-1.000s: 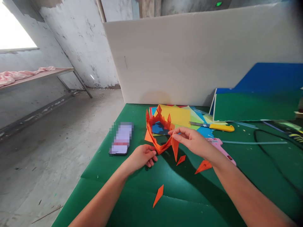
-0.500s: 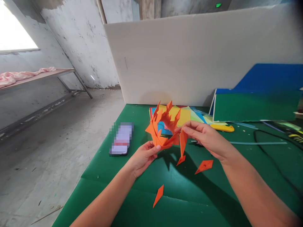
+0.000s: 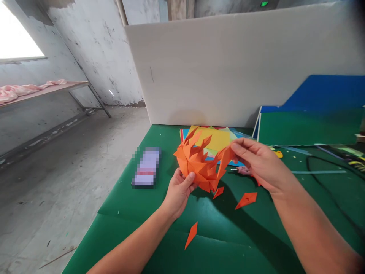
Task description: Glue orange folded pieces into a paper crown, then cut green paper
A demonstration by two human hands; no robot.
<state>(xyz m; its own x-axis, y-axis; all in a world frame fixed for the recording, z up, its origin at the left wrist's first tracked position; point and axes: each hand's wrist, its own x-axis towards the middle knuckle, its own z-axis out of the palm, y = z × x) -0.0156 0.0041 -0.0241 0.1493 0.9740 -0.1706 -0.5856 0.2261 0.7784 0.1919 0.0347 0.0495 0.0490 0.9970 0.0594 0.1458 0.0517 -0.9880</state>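
A spiky ring of folded orange paper (image 3: 199,161) is held up above the green table (image 3: 137,228). My left hand (image 3: 179,192) grips its near left underside, thumb pressed on the paper. My right hand (image 3: 261,161) pinches the ring's right end between thumb and fingers. Three loose orange folded pieces lie on the cloth below: one (image 3: 218,192) under the ring, one (image 3: 246,199) to the right, one (image 3: 191,235) nearer me.
A phone (image 3: 146,167) lies left of the ring. Coloured paper sheets (image 3: 218,139) lie behind it, with a yellow-handled tool (image 3: 278,153) partly hidden by my right hand. A white board (image 3: 242,68) and blue-green boards (image 3: 310,125) stand at the back. A black cable (image 3: 322,179) runs at right.
The orange ring has been lifted off the table and tilted toward me. My left hand rose from the cloth and took hold of its underside; my right hand moved up and right.
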